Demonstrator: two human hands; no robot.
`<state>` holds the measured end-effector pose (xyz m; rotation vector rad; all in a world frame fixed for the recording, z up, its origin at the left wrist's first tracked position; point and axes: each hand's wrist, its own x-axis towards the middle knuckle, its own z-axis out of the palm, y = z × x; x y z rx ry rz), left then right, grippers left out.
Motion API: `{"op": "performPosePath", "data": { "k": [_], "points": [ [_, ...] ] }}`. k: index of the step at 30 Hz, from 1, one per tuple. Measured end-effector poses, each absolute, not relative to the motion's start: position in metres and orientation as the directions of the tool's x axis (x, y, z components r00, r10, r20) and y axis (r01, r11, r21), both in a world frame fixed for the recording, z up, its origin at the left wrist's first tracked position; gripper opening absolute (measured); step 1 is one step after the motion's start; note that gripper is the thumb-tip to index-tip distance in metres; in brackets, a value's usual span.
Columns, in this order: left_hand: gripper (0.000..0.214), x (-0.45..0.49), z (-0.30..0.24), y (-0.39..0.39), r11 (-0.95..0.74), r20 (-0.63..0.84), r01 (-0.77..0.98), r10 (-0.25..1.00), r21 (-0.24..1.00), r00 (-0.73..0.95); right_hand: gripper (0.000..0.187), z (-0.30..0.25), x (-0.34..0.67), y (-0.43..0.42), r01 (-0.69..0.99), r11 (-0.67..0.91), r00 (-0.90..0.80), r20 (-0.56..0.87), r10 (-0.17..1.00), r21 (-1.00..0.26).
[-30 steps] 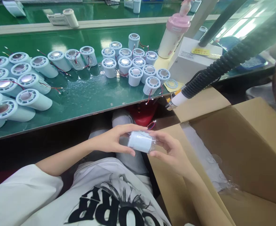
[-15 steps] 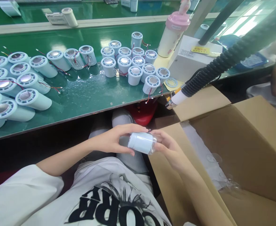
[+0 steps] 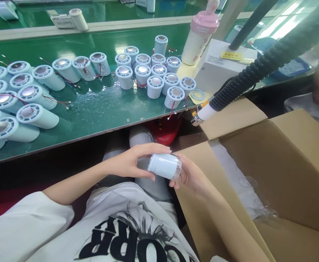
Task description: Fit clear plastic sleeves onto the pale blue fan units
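Observation:
Above my lap, a light-blue cylinder with a clear plastic cover (image 3: 165, 166) lies on its side between my hands. My left hand (image 3: 136, 162) grips its left end, thumb below and fingers over the top. At the clear right end, my right hand (image 3: 190, 174) has its fingers curled behind and under the cylinder; part of them is hidden. On the green bench stand several light-blue motor housings (image 3: 156, 87) with round metal centres and thin red and black wires. More of these housings (image 3: 28, 114) are grouped at the left.
To my right is an open cardboard box (image 3: 279, 171) with clear plastic pieces inside. A black ribbed hose with a metal nozzle (image 3: 238, 83) hangs over its corner. A pink-lidded bottle (image 3: 200, 36) and a white box-shaped device (image 3: 216, 65) stand on the bench (image 3: 99, 105).
My right hand has shifted from the cylinder's right end to slightly lower, with its fingers now curling beneath. My left hand stays in the same grip.

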<state>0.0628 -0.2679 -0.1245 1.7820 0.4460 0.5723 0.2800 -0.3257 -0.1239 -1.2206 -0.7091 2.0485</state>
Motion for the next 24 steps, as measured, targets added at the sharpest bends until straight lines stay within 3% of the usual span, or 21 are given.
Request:
{"op": "performPosePath", "data": {
  "k": [10,13,15,17,18,20,22,24],
  "points": [
    [0.069,0.065,-0.125,-0.269,-0.246,0.168,-0.028,0.573,0.969,0.802,0.06,-0.123,0.277,-0.323,-0.223,-0.815,-0.503,-0.653,0.566,-0.535],
    [0.066,0.066,-0.121,-0.273,-0.167,0.09,0.017,0.609,0.986,0.788,0.066,-0.128,0.279,-0.327,-0.182,-0.79,-0.532,-0.617,0.58,-0.585],
    [0.064,0.067,-0.119,-0.276,-0.066,-0.004,0.06,0.642,0.996,0.766,0.07,-0.133,0.281,-0.331,-0.184,-0.62,-0.453,-0.494,0.742,-0.763],
    [0.062,0.068,-0.117,-0.279,0.061,-0.092,0.069,0.667,0.996,0.74,0.068,-0.137,0.286,-0.335,-0.105,-0.25,-0.299,-0.209,0.931,-0.963],
    [0.061,0.068,-0.116,-0.279,0.125,-0.125,0.054,0.671,0.991,0.731,0.064,-0.138,0.289,-0.336,-0.014,-0.033,-0.251,-0.028,0.968,-0.999],
    [0.059,0.068,-0.116,-0.28,0.225,-0.169,0.023,0.657,0.974,0.734,0.053,-0.137,0.294,-0.338,0.177,0.28,-0.27,0.227,0.936,-0.943],
    [0.059,0.067,-0.115,-0.279,0.236,-0.18,0.033,0.634,0.971,0.752,0.046,-0.135,0.297,-0.338,0.244,0.347,-0.324,0.262,0.909,-0.906],
    [0.064,0.065,-0.113,-0.277,0.151,-0.148,0.069,0.61,0.986,0.778,0.048,-0.133,0.296,-0.338,0.156,0.198,-0.32,0.14,0.937,-0.968]
  ]
}}
